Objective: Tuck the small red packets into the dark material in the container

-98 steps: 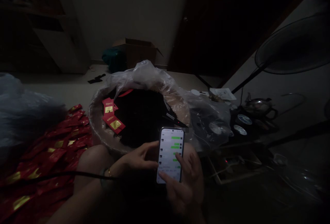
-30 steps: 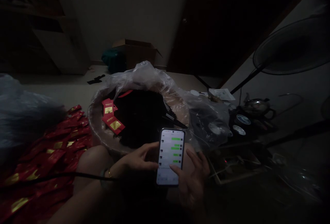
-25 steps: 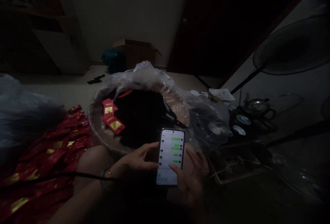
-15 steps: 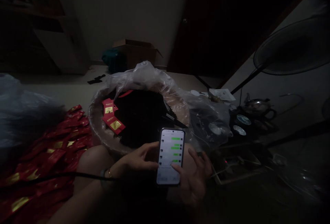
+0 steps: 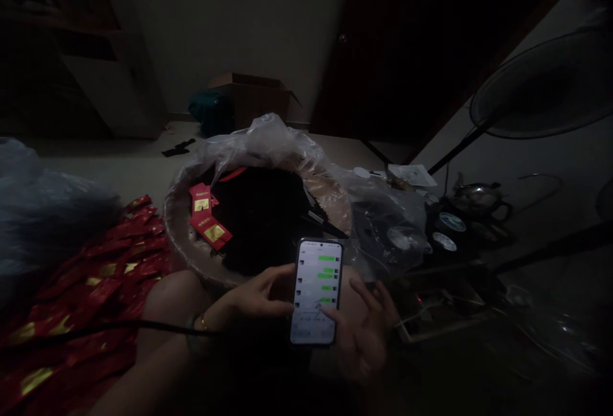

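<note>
My left hand (image 5: pixel 261 294) grips a lit smartphone (image 5: pixel 313 333) upright by its left edge, thumb in front. Green message bubbles and thin dark handwriting strokes show on the screen. My right hand (image 5: pixel 361 339) is at the phone's right side, fingers apart, one fingertip on or just over the lower screen. Beyond the phone stands a round basin (image 5: pixel 179 243) lined with clear plastic, holding a heap of dark leaf-like pieces (image 5: pixel 263 218). Small red and gold packets (image 5: pixel 214 232) lie on the left of that heap, and a dark-handled tool (image 5: pixel 318 218) rests on its right.
Many red sachets (image 5: pixel 100 294) are piled at the left beside a large clear plastic bag (image 5: pixel 43 205). To the right are a teapot (image 5: pixel 479 195), a standing fan (image 5: pixel 541 84) and a tray (image 5: pixel 431 320). An open cardboard box (image 5: pixel 261 100) stands by the wall.
My right hand has shifted slightly right and down, its fingertip now farther right on the screen. New strokes and a row of small characters have appeared there. My left hand stays on the phone.
</note>
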Demonstrator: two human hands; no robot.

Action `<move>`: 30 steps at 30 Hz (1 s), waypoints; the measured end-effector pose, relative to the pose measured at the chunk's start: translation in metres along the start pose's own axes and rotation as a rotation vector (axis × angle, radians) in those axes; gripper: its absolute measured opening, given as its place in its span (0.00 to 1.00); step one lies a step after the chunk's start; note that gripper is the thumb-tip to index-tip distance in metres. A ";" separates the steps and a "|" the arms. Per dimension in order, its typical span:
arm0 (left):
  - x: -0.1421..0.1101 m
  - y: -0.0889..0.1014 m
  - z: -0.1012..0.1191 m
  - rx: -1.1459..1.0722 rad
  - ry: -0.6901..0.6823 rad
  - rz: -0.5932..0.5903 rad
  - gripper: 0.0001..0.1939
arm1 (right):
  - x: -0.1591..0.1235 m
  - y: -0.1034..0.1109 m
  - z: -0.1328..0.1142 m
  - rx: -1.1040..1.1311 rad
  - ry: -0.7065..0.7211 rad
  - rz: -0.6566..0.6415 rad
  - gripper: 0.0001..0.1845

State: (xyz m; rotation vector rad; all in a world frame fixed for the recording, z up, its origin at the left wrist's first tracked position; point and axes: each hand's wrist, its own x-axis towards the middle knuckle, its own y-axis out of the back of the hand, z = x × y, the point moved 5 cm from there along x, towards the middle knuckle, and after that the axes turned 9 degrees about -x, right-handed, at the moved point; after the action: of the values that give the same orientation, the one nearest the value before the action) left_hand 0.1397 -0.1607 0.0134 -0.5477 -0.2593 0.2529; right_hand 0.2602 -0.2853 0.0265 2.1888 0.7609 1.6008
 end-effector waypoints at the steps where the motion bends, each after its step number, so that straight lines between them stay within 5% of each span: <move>1: 0.000 0.000 0.000 0.005 -0.002 0.002 0.31 | 0.000 0.000 0.001 -0.003 -0.014 0.012 0.16; 18: -0.001 0.003 -0.001 0.021 0.011 0.004 0.31 | 0.003 0.009 0.006 0.120 0.108 0.163 0.18; 30: -0.001 0.003 0.000 0.020 -0.016 0.000 0.32 | -0.002 0.003 -0.015 0.134 0.154 0.022 0.18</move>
State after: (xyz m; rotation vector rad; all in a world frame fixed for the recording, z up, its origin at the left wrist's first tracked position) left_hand 0.1383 -0.1589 0.0119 -0.5264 -0.2723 0.2601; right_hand 0.2462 -0.2899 0.0319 2.1894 0.9156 1.7945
